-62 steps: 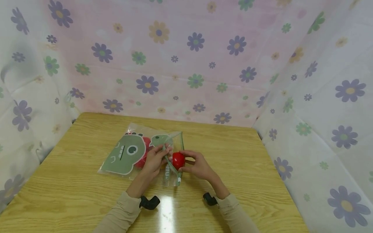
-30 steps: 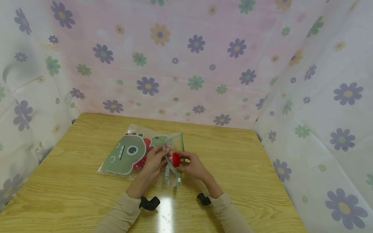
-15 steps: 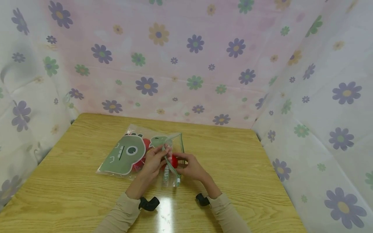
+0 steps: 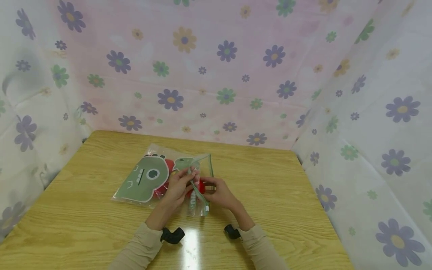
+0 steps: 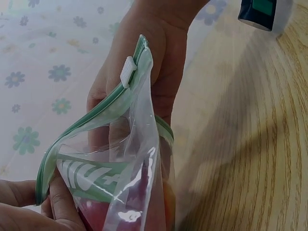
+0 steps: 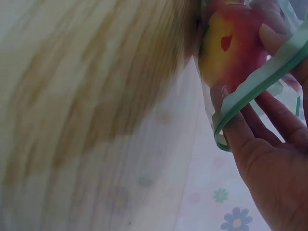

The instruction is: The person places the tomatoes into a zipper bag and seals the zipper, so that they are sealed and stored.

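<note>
A clear zip bag (image 4: 143, 183) with a green dinosaur print lies on the table, its green-edged mouth facing right. My left hand (image 4: 176, 189) pinches the near lip of that mouth; in the left wrist view its fingers (image 5: 62, 199) are at the green zip edge, below the white slider (image 5: 127, 72). Through the opening reach the fingers of my right hand (image 4: 221, 193), which grips a round red-and-yellow fruit (image 6: 236, 45) inside the mouth. In the head view only part of the red fruit (image 4: 201, 186) shows between the hands. Other red shapes (image 4: 169, 165) show through the bag farther left.
The wooden table (image 4: 270, 176) extends around the bag on all sides. Flower-printed cloth (image 4: 209, 75) hangs behind it and along both sides. A black wrist mount (image 4: 173, 235) sits at the left cuff, another (image 4: 232, 231) at the right.
My right hand has moved left with the red fruit, from the bag's mouth to inside it. The left hand keeps its pinch on the lip, and the bag stays in place.
</note>
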`<state>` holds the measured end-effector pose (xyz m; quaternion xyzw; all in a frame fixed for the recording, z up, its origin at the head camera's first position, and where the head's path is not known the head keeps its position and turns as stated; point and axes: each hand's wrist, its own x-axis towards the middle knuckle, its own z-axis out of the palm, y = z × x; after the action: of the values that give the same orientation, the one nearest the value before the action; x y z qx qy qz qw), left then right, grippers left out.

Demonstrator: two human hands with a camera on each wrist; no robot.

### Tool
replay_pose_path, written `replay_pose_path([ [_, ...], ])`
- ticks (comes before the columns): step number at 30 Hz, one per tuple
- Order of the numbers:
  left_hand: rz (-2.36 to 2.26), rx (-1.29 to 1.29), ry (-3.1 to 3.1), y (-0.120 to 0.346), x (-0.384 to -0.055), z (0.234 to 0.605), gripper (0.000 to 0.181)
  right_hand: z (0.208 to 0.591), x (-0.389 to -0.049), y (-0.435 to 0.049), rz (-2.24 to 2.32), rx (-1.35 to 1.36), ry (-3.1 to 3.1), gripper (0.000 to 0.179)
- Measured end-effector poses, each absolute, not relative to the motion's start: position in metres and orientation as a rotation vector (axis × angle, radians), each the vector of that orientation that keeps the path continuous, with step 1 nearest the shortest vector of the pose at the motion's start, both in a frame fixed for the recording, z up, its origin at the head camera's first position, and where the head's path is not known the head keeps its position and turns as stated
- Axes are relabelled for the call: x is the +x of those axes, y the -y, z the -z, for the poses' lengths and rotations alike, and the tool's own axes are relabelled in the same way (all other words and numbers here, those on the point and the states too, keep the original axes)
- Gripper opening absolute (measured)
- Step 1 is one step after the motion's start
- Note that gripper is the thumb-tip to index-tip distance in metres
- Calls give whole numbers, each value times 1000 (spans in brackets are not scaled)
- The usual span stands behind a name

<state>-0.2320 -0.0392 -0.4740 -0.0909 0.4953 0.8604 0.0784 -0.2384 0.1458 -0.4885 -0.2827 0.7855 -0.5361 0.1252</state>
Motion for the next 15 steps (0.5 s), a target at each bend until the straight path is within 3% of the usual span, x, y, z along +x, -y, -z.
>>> replay_pose_path([
  [15, -2567, -289, -1431, 41, -233, 474, 25, 493, -242, -145, 1478, -855, -2333, 53],
])
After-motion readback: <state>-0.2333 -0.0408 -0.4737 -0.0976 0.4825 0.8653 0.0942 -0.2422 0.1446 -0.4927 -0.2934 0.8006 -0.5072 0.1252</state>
